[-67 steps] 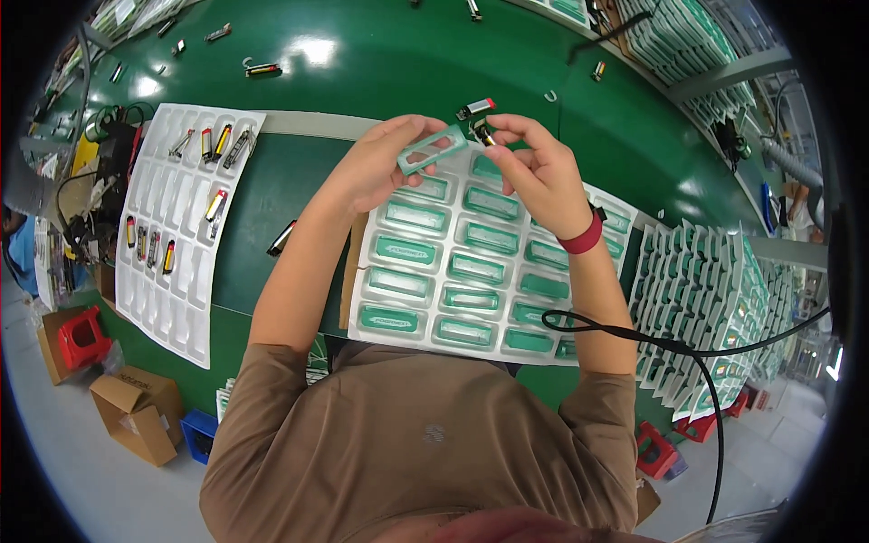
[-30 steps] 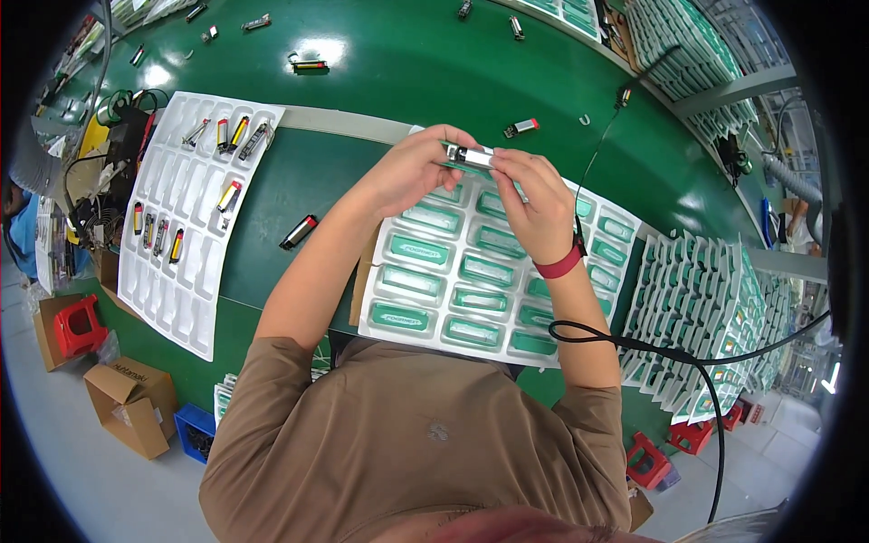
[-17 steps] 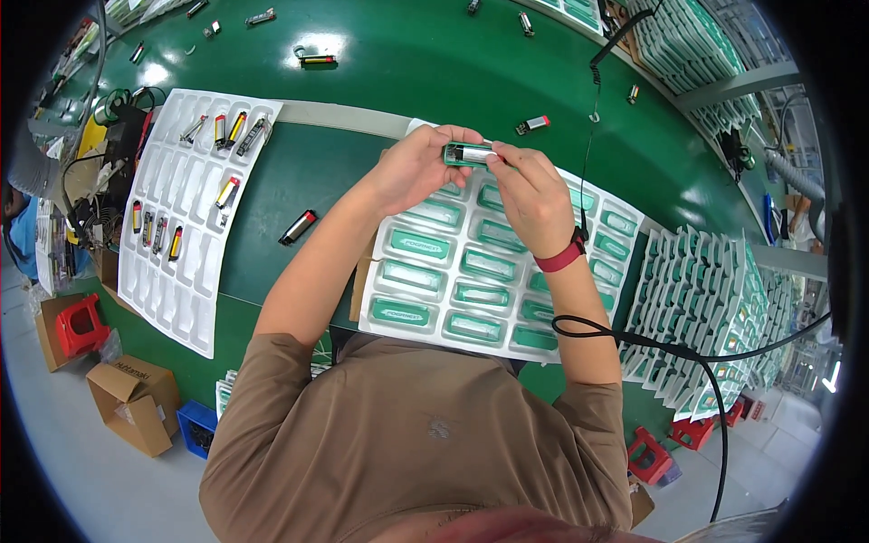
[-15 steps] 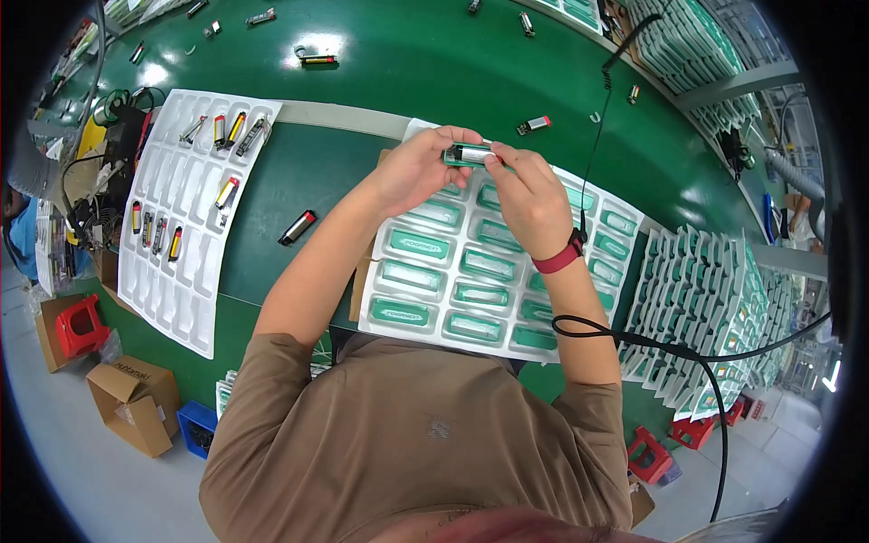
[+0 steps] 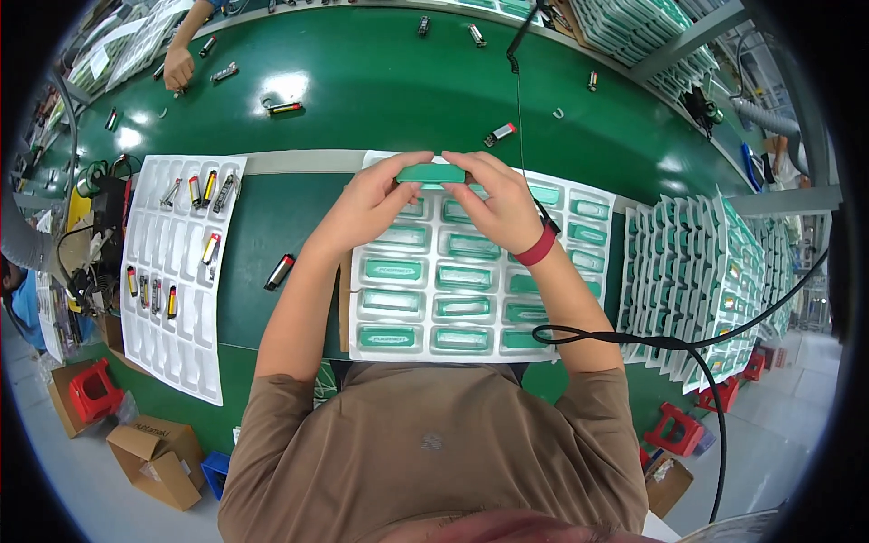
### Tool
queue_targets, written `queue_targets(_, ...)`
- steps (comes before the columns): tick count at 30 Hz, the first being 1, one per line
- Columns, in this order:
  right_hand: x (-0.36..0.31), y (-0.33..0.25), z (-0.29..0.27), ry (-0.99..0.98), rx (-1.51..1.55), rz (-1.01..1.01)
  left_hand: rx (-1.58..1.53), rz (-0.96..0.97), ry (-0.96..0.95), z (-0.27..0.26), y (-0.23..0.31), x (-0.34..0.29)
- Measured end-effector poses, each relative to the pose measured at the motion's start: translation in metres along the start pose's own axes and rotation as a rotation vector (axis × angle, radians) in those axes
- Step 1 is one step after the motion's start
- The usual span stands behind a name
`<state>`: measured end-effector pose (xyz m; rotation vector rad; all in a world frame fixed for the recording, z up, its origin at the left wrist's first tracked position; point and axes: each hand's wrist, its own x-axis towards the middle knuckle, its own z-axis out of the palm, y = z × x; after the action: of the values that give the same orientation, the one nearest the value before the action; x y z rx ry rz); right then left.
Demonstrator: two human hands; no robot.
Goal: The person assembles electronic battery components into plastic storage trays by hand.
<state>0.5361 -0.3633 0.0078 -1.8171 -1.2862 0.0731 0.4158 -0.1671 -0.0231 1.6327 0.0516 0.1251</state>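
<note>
My left hand [image 5: 369, 199] and my right hand [image 5: 500, 210] hold a small green plastic case [image 5: 433, 173] between them, thumbs at its near edge and fingers at its ends. Its plain green side faces up; whatever lies inside is hidden. Both hands are above the far part of a white moulded tray [image 5: 427, 288], whose pockets hold several green case pieces, some with a pale inside showing. A dark strap [image 5: 539, 247] in red goes round my right wrist.
At left lies another white tray [image 5: 161, 366] with several small battery-like parts. A black part with a red end [image 5: 280, 272] rests between the trays. Stacked trays [image 5: 674, 281] stand at right; a black cable [image 5: 625, 338] crosses my right forearm. A co-worker's hand [image 5: 179, 68] is at far left.
The case has been turned over: its open side with a silvery part inside showed before, its green outside now. A co-worker's hand has appeared at far left. The whole view has shifted.
</note>
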Motion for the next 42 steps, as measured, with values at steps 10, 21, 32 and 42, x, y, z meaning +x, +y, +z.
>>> queue_targets(10,0.014,0.008,0.011,0.215,-0.152,-0.271,0.470,0.408,0.239,0.001,0.009,0.003)
queue_targets(21,0.039,0.033,0.012,-0.040,-0.017,0.053,0.535,0.267,0.339,-0.024,-0.025,0.017)
queue_targets(32,0.014,0.160,-0.081,-0.312,-0.499,0.210,0.590,0.028,0.226,-0.031,-0.032,0.020)
queue_targets(42,0.007,0.029,-0.040,-0.003,0.226,0.348,0.942,0.122,-0.135,-0.014,0.004,-0.014)
